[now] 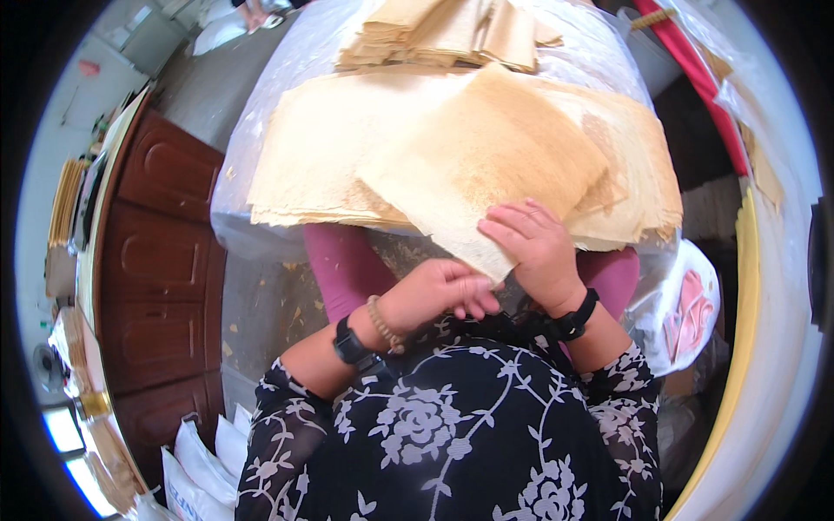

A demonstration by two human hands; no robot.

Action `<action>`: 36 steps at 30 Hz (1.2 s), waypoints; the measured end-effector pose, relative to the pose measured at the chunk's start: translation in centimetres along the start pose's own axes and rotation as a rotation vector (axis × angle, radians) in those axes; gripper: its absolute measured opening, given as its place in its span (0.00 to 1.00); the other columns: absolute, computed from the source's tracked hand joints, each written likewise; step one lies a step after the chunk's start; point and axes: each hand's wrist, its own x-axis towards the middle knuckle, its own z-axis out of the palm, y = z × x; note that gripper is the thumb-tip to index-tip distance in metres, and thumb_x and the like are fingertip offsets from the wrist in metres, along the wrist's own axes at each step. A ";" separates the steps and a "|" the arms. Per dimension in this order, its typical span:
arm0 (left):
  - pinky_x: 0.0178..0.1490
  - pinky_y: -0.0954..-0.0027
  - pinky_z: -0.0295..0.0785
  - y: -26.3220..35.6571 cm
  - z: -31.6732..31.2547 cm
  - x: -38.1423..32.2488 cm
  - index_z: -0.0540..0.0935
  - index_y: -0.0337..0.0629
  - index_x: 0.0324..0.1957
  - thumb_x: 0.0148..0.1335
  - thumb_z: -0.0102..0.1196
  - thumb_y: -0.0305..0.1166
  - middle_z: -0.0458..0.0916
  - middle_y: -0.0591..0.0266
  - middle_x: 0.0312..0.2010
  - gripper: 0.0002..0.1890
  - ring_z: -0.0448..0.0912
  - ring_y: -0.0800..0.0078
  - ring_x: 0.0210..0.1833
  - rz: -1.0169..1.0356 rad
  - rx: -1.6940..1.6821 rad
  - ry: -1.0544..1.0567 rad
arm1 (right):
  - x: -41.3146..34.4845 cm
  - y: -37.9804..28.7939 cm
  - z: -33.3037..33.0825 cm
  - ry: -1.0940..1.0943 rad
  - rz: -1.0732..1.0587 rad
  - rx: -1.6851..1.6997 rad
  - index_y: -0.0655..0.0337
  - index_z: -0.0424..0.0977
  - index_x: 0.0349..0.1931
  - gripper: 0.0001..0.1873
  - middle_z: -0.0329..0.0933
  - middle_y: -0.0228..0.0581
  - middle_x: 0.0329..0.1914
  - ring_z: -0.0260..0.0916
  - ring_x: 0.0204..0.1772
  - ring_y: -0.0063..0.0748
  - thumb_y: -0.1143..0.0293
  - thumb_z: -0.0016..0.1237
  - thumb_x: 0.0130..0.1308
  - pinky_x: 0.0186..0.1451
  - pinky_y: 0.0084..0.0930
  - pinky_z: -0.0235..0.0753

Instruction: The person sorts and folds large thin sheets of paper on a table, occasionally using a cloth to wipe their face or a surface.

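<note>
A thin tan sheet point(495, 143), papery and browned in its middle, lies askew across the work surface, with one corner drawn toward my body. At that near corner, my left hand point(449, 286) pinches the edge between thumb and fingers. My right hand point(537, 247) rests on the sheet's near right part, fingers spread over its top; its thumb is hidden. Beneath the sheet is a wide stack of similar pale sheets point(319, 143), which reaches out on both sides. The far side of the table holds a pile of folded tan sheets point(423, 39).
Clear plastic covering point(251, 130) drapes the table. To the left stands a dark red-brown wooden cabinet point(159, 241), with white sacks point(202, 456) near its foot. A pink cloth point(692, 312) lies on a white surface at right. Part of another person point(254, 16) shows far off at upper left.
</note>
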 end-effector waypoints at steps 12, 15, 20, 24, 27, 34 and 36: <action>0.73 0.56 0.64 7.2 -6.4 3.0 0.82 0.48 0.58 0.53 0.67 0.23 0.83 0.62 0.59 0.28 0.74 0.58 0.69 0.696 1.522 0.433 | -6.3 7.2 -6.7 0.139 0.517 0.412 0.58 0.85 0.47 0.12 0.86 0.39 0.44 0.82 0.49 0.38 0.74 0.57 0.64 0.62 0.33 0.76; 0.72 0.57 0.66 6.9 -8.0 5.3 0.85 0.48 0.55 0.54 0.66 0.22 0.84 0.62 0.57 0.24 0.75 0.57 0.68 0.775 1.402 0.311 | -6.1 7.6 -6.8 0.138 0.564 0.485 0.61 0.84 0.48 0.12 0.86 0.39 0.44 0.82 0.50 0.31 0.77 0.55 0.66 0.60 0.27 0.76; 0.46 0.71 0.80 5.8 -9.4 7.8 0.88 0.47 0.49 0.65 0.64 0.30 0.89 0.62 0.44 0.11 0.87 0.67 0.45 0.759 1.091 0.418 | -4.8 8.0 -7.4 0.254 0.479 0.430 0.61 0.83 0.52 0.14 0.87 0.39 0.45 0.82 0.50 0.24 0.78 0.55 0.66 0.54 0.21 0.77; 0.41 0.79 0.76 7.0 -9.1 9.3 0.87 0.37 0.48 0.69 0.63 0.36 0.88 0.68 0.36 0.12 0.79 0.86 0.36 0.612 0.502 0.501 | -2.3 9.3 -7.8 0.377 0.683 0.418 0.64 0.82 0.54 0.15 0.87 0.36 0.45 0.81 0.48 0.23 0.72 0.59 0.69 0.55 0.20 0.76; 0.43 0.78 0.77 8.9 -8.4 10.1 0.87 0.38 0.47 0.70 0.62 0.37 0.88 0.67 0.36 0.13 0.81 0.84 0.36 0.617 0.322 0.541 | -0.7 10.5 -7.9 0.447 0.769 0.539 0.65 0.81 0.55 0.16 0.87 0.37 0.46 0.81 0.48 0.22 0.72 0.59 0.69 0.54 0.19 0.76; 0.51 0.73 0.80 13.9 -8.2 9.8 0.85 0.34 0.49 0.69 0.63 0.34 0.88 0.60 0.43 0.14 0.84 0.75 0.44 0.810 0.424 0.554 | 3.0 10.9 -11.3 0.631 0.497 0.611 0.67 0.81 0.55 0.13 0.86 0.39 0.47 0.83 0.48 0.25 0.74 0.52 0.73 0.53 0.20 0.79; 0.56 0.71 0.80 15.7 -9.2 10.0 0.77 0.35 0.62 0.66 0.66 0.35 0.85 0.53 0.51 0.25 0.83 0.69 0.54 0.827 0.561 0.534 | 4.6 10.5 -13.5 0.682 0.501 0.682 0.66 0.80 0.55 0.14 0.86 0.40 0.48 0.84 0.46 0.25 0.78 0.51 0.72 0.53 0.20 0.80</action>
